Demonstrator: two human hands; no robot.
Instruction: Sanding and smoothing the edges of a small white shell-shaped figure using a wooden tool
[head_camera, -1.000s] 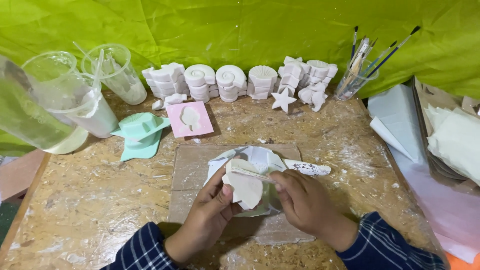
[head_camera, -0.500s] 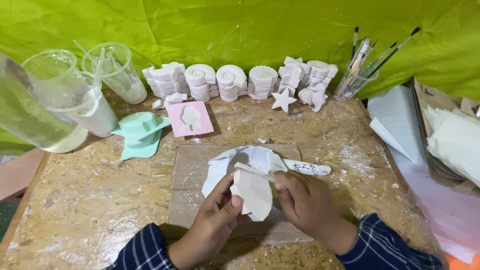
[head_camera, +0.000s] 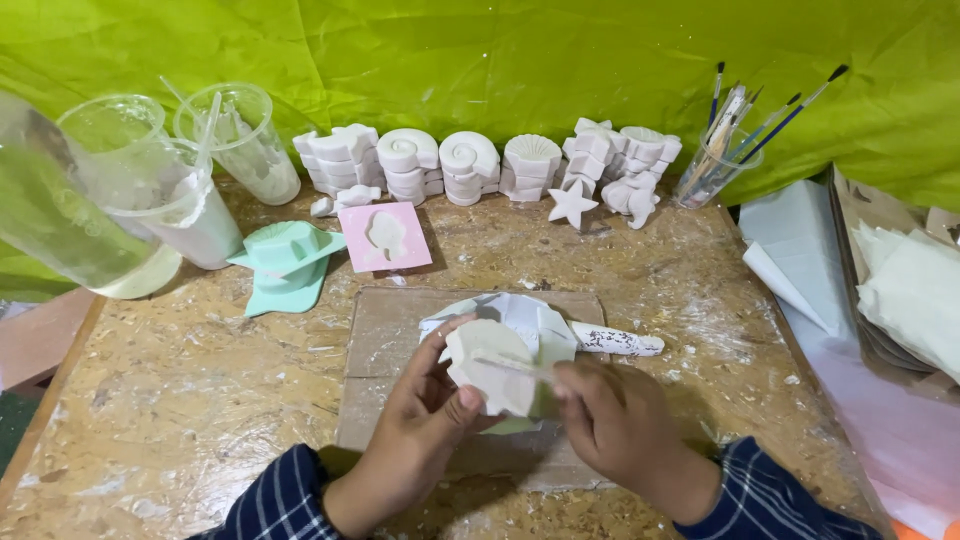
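the left hand (head_camera: 420, 425) is clamped on a white plaster cast (head_camera: 487, 365), now turned flat-face up where half a second ago it stood edgewise. the right hand (head_camera: 615, 420) pinches a thin stick (head_camera: 515, 366) laid across it, so trimming seems underway. both sit above the cardboard sheet (head_camera: 385, 340) on the worktop (head_camera: 180, 400), beside a pale mould (head_camera: 530, 320).

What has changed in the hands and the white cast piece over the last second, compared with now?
The left hand has turned the white plaster piece from lying flat over the mould to face-up and lifted. The right hand has brought a thin stick across its surface. Both hands kept their hold. The row of casts, cups, pink mould and brush jar stayed put.
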